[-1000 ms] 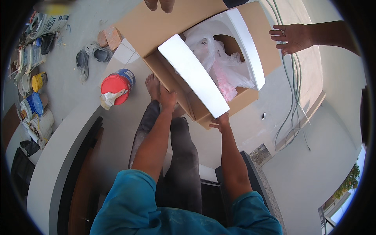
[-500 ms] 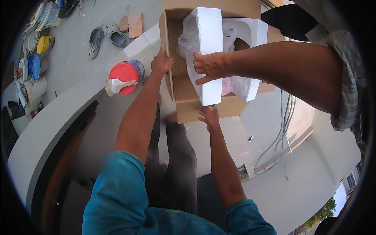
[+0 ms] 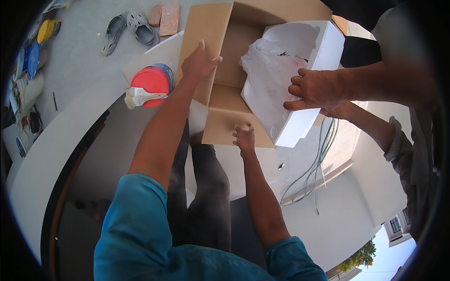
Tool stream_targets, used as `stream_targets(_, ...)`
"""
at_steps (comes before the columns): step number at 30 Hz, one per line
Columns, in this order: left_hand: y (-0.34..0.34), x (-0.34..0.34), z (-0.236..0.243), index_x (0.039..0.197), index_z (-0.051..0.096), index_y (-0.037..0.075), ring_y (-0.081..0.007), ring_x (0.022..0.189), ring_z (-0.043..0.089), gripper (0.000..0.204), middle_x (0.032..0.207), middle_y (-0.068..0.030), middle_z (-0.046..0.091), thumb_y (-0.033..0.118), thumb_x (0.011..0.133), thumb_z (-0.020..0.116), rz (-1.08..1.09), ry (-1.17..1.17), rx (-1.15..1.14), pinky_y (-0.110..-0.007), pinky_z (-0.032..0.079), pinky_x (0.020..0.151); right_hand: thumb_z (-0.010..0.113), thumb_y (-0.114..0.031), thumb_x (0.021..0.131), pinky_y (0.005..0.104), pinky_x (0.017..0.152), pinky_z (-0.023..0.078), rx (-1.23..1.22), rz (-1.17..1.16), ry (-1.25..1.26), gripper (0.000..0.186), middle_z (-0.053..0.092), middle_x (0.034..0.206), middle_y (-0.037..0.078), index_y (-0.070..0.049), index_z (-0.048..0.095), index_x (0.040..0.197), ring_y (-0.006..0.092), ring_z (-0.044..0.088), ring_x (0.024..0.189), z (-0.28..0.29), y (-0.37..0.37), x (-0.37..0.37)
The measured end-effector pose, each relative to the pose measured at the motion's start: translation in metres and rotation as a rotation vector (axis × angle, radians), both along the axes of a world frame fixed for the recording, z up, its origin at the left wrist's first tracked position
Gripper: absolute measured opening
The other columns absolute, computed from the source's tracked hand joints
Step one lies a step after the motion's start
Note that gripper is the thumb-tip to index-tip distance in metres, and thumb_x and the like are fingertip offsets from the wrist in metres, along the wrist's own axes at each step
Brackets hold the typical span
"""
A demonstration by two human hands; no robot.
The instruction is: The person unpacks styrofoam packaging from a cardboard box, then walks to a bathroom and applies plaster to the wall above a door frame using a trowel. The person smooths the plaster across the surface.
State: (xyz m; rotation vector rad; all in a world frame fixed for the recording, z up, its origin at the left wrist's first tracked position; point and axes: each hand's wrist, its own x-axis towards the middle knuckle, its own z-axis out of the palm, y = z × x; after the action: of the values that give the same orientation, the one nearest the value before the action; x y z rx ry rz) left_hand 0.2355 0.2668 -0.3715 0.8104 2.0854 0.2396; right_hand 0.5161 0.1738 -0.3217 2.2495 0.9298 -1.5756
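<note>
My left hand (image 3: 201,63) lies against the left flap of an open cardboard box (image 3: 236,51), thumb and forefinger spread apart. Lower down, my right hand (image 3: 244,139) touches the box's near flap with slightly bent, parted fingers. A white foam packing piece (image 3: 328,49) sits tilted in the box's right part, with a crumpled clear plastic bag (image 3: 272,65) inside its hollow. Another person's hand (image 3: 318,89) grasps the foam's rim from the right, and that person's other hand (image 3: 337,111) is partly hidden behind it. What the bag holds is unclear.
Left of the box stands a red-lidded bucket (image 3: 152,84) with a wide brush (image 3: 140,97) across it. Grey clogs (image 3: 140,30) and bricks (image 3: 169,19) lie beyond. Loose cable (image 3: 314,168) coils at right. Buckets and containers (image 3: 33,61) line the far left.
The other person's hand has shifted the foam to the right, and a second hand of theirs has come in. The left flap has swung outward under my left hand. My right hand has moved slightly left.
</note>
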Motion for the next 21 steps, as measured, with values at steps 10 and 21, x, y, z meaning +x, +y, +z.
stream_targets(10, -0.168, -0.012, 0.078, 0.105, 0.067, 0.008, -0.0308, 0.089, 0.066, 0.022, 0.098, -0.0130, 0.067, 0.022, 0.089, 0.062, 0.282, -0.092, 0.408, -0.042, 0.051, 0.080, 0.068, -0.027, 0.084, 0.0379, 0.076, 0.053, 0.354, 0.509, -0.140, 0.075, 0.069, 0.092, 0.014, 0.001, 0.033, 0.144, 0.0248, 0.067, 0.079, 0.035, -0.037, 0.031)
stream_targets(21, -0.367, -0.004, 0.151, 0.108, 0.071, 0.012, -0.0311, 0.086, 0.068, 0.031, 0.094, -0.0105, 0.071, 0.020, 0.079, 0.067, 0.448, -0.004, -0.128, -0.040, 0.054, 0.078, 0.065, -0.023, 0.087, 0.0319, 0.064, 0.054, 0.346, 0.520, 0.106, 0.044, 0.069, 0.088, 0.013, 0.003, 0.056, 0.122, 0.0175, 0.069, 0.070, 0.089, -0.037, 0.067)
